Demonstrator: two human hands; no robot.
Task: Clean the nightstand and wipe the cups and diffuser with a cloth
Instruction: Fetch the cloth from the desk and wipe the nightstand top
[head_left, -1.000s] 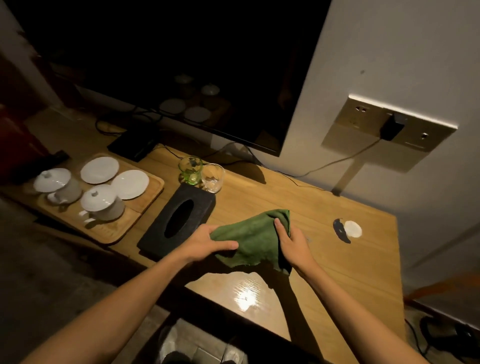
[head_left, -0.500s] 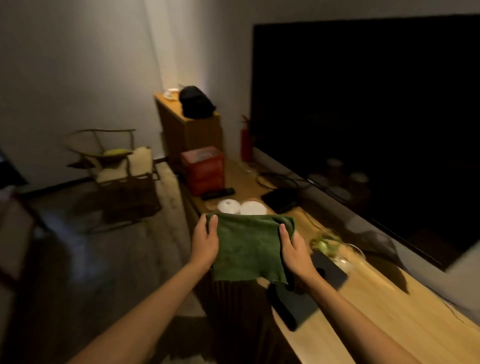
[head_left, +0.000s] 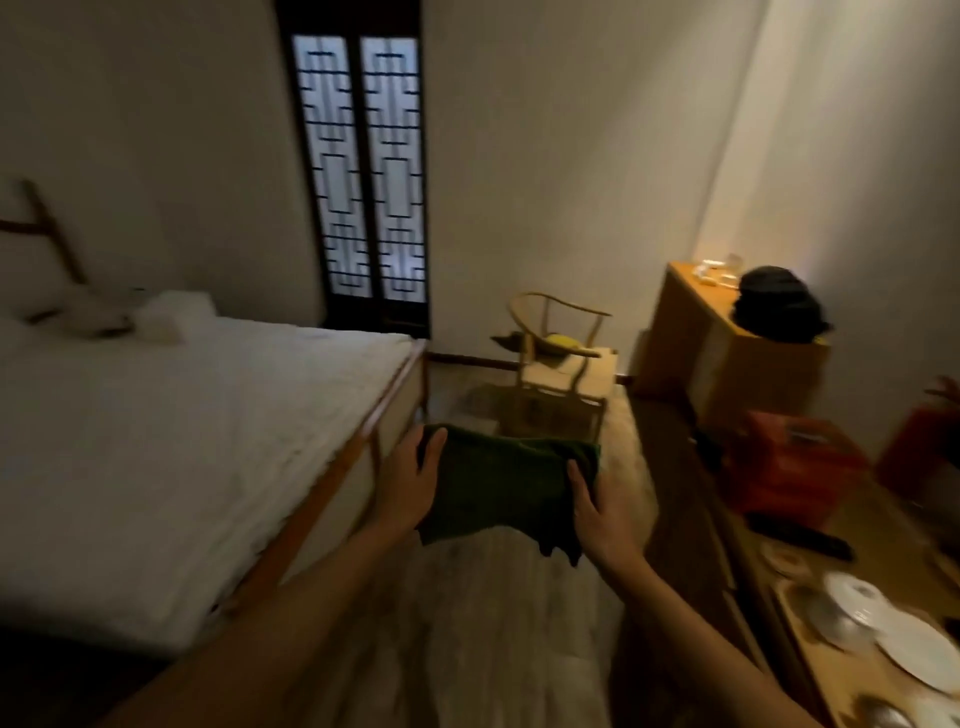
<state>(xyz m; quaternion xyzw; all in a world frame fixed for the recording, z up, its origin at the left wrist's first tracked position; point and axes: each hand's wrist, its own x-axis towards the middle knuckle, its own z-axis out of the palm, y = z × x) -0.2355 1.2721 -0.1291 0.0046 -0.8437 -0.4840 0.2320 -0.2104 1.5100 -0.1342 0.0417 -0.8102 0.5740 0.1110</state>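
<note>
A dark green cloth (head_left: 506, 491) hangs spread between both hands, in the air over the floor in the middle of the head view. My left hand (head_left: 413, 480) grips its left edge, thumb over the top corner. My right hand (head_left: 602, 512) grips its right edge. At the lower right, white lidded cups and saucers (head_left: 857, 603) sit on a wooden tray on the long wooden table (head_left: 852, 525). I see no nightstand or diffuser in this blurred view.
A bed with white sheets (head_left: 182, 441) fills the left. A wooden chair (head_left: 558, 374) stands ahead, a wooden cabinet (head_left: 727, 353) with a black bag on it at the back right. A red box (head_left: 789, 467) sits on the table. Bare floor lies between bed and table.
The view has swung left, from the table and television to the bed and window. Both hands lifted the cloth off the table and now carry it spread out in the air.
</note>
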